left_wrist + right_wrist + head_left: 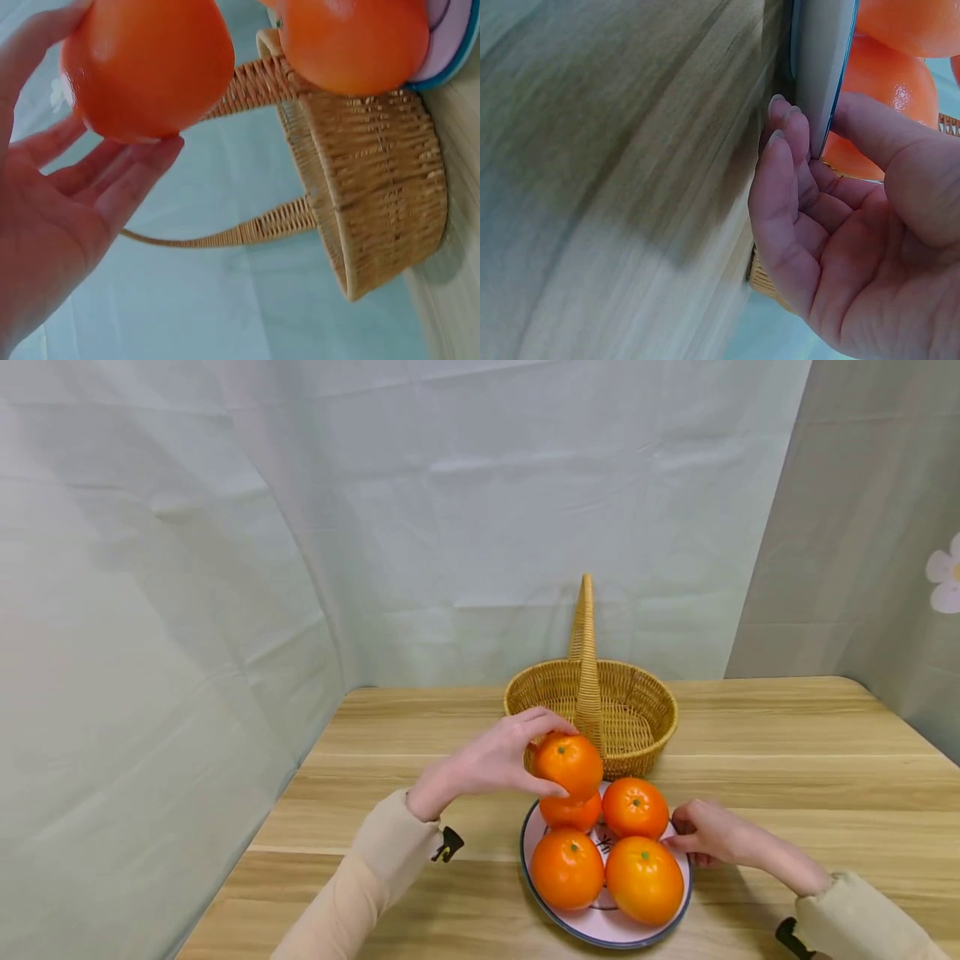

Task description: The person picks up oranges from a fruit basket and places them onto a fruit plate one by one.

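My left hand (pixel 495 758) grips an orange (pixel 572 767) between its thumb and fingers, raised over the far left part of a white plate (pixel 588 925) with a blue rim. In the left wrist view this orange (pixel 150 71) overlaps the basket handle. Several other oranges rest on the plate, among them one at the front right (pixel 645 881) and another partly hidden beneath the held one (pixel 564 814). At the plate's right edge, my right hand (pixel 723 837) pinches the rim. The right wrist view has its thumb (pixel 881 127) on the upper side and its fingers (pixel 776 176) curled underneath.
Just beyond the plate stands a woven wicker basket (pixel 648 760) with a tall arched handle (pixel 588 660); its visible inside holds nothing. Everything sits on a wood-grain table (pixel 420 727). Pale cloth (pixel 465 527) hangs behind and along the left side.
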{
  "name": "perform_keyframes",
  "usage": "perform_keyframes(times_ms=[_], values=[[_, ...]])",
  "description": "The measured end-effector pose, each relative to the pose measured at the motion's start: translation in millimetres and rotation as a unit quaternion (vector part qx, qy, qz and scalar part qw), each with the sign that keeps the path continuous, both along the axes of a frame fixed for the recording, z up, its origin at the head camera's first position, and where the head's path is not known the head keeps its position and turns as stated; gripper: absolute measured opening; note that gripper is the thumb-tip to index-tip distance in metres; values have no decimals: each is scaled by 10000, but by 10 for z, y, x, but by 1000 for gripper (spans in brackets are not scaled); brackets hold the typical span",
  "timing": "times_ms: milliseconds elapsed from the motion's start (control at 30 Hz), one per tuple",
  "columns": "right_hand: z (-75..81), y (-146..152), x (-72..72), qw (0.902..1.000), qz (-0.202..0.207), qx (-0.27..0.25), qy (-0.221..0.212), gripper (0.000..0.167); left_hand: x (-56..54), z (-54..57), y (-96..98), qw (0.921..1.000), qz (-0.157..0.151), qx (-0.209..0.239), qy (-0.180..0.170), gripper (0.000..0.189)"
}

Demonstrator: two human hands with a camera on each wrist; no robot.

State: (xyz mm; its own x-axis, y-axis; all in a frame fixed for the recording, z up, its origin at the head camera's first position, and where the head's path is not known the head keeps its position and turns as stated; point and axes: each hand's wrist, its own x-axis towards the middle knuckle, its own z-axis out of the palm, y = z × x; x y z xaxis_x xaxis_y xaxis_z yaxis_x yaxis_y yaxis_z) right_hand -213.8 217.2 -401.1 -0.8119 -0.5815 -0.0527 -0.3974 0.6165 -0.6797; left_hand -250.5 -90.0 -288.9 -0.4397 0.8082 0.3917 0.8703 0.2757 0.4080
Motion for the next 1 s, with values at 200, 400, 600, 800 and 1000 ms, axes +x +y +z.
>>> perform_keyframes(times_ms=[200, 400, 600, 800, 1000], values=[[14, -12, -3, 10000, 30, -9, -29, 19, 34, -3, 63, 9993, -230, -303, -65, 53], [6, -7, -1, 10000, 8, 16, 30, 20, 38, -4, 76, 9992, -270, -302, -63, 54], [0, -2, 2, 10000, 3, 6, 54, 20, 28, -18, 124, 9981, -541, -279, -56, 53], [-4, -6, -4, 10000, -12, 27, 63, 20, 9, -70, 175, 9964, -754, -357, -153, 53], [7, -3, 2, 10000, 10, -26, 43, 20, 8, -114, 210, 9954, -864, -320, -247, 55]])
